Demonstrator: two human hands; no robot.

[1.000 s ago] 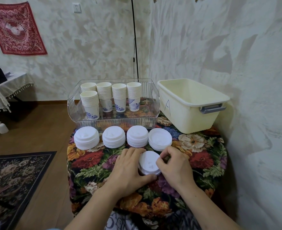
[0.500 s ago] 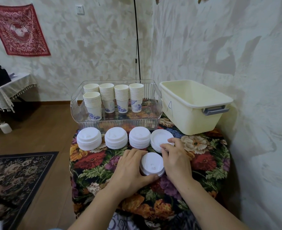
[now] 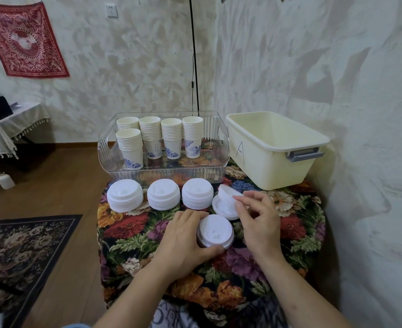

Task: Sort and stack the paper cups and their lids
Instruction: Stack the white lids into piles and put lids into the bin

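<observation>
The left hand point(image 3: 185, 240) curls around the near lid stack point(image 3: 215, 230), steadying it on the table point(image 3: 133, 235). The right hand point(image 3: 259, 216) pinches one lid point(image 3: 227, 194), tilted over the low rightmost pile point(image 3: 223, 209), likely to drop it there. Cups point(image 3: 162, 136) stand stacked in the clear tray point(image 3: 171, 171).

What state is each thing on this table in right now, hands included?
Cup stacks: nested, upright in the clear tray.
Three lid stacks: neat, in a row.
Fourth lid stack: low.
Single lid: tilted, pinched by right hand.
Near lid stack: gripped by left hand.
Cream bin: open, looks empty.
</observation>
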